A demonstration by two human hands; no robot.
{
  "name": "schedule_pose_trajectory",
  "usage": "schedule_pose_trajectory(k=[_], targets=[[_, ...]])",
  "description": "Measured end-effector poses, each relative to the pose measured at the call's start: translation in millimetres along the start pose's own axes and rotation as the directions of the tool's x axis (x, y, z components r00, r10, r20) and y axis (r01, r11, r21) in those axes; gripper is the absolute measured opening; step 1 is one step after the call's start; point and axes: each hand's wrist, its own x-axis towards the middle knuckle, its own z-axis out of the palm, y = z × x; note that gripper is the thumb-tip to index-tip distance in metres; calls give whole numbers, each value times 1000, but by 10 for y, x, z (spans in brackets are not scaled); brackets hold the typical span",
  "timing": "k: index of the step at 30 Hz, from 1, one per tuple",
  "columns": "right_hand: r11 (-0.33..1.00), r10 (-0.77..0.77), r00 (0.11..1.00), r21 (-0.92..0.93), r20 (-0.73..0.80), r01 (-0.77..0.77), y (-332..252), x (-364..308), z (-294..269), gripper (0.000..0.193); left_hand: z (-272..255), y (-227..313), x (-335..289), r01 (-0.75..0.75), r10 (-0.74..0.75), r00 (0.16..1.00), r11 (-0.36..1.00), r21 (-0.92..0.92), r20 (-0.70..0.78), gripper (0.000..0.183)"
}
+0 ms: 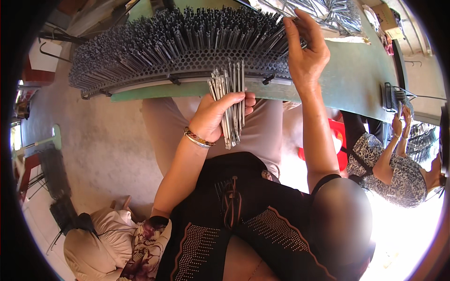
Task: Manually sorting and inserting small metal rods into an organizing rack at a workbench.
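My left hand (pixel 211 112) is wrapped round a bundle of thin silvery metal rods (pixel 229 122), thumb across the front, in front of the rack's near edge. A curved black perforated rack (pixel 253 60) stands on the green table, packed with upright dark metal rods (pixel 187 33). At its right end is my right hand (pixel 308 56), raised with thumb and fingertips drawn together beside the rod tops. Whatever sits between those fingertips is too small to make out.
Loose long metal rods (pixel 323 14) lie heaped at the back of the green table (pixel 356 75). To the right, a co-worker in a patterned top (pixel 398 168) handles rods by a small rack. Another person's beige head covering (pixel 93 243) shows lower left. A red stool (pixel 338 140) stands beyond my right arm.
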Motion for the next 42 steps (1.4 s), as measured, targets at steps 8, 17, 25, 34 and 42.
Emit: schedule_pose_trajectory(k=[8, 17, 25, 34, 42], targets=[[855, -383, 908, -307, 170, 418, 106, -58, 31, 16, 2, 4, -71, 81, -81, 997, 996, -26, 0, 28], [934, 346, 842, -63, 414, -353, -420, -403, -129, 25, -5, 3, -141, 35, -37, 996, 999, 29, 75, 31], [562, 625, 445, 26, 641, -827, -278, -609, -247, 22, 21, -45, -149, 40, -40, 999, 996, 79, 7, 21], [445, 613, 347, 53, 710, -894, -298, -641, -276, 23, 45, -99, -129, -45, 43, 999, 991, 128, 21, 20], [444, 618, 412, 135, 670, -886, -299, -706, -305, 24, -8, -155, -103, -26, 28, 999, 991, 134, -18, 21]])
